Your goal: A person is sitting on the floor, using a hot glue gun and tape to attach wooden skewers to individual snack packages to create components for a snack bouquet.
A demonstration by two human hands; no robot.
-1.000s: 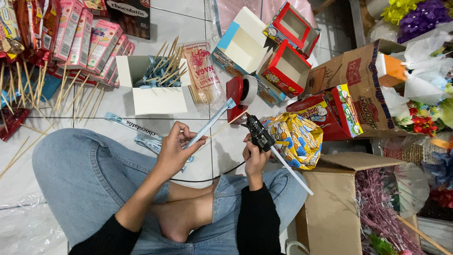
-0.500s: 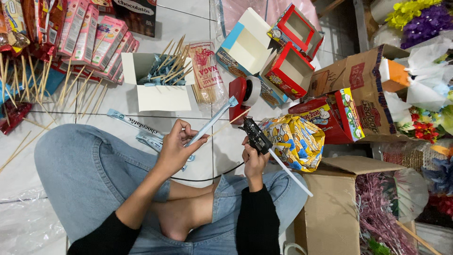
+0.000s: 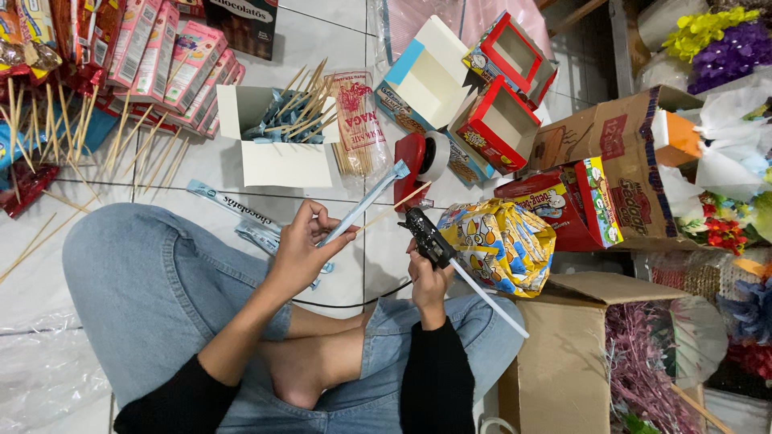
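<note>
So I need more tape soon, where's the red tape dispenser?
In the head view, the red tape dispenser sits on the floor ahead of the right hand, between the white box and the red-rimmed boxes.

Strewn across pale floor tiles [image 3: 322, 44]: white open box [image 3: 277, 137] stuffed with blue sachets and wooden skewers, clear packet of skewers [image 3: 354, 120] just beside; red tape dispenser [image 3: 422, 165] near two red-rimmed window boxes [image 3: 503, 92]; pink cartons [image 3: 165, 60] stacked upper left; yellow patterned snack bag [image 3: 503, 241] leaning on brown cardboard cartons [image 3: 611, 141]; artificial flowers [image 3: 712, 44] crowding the right edge
</note>
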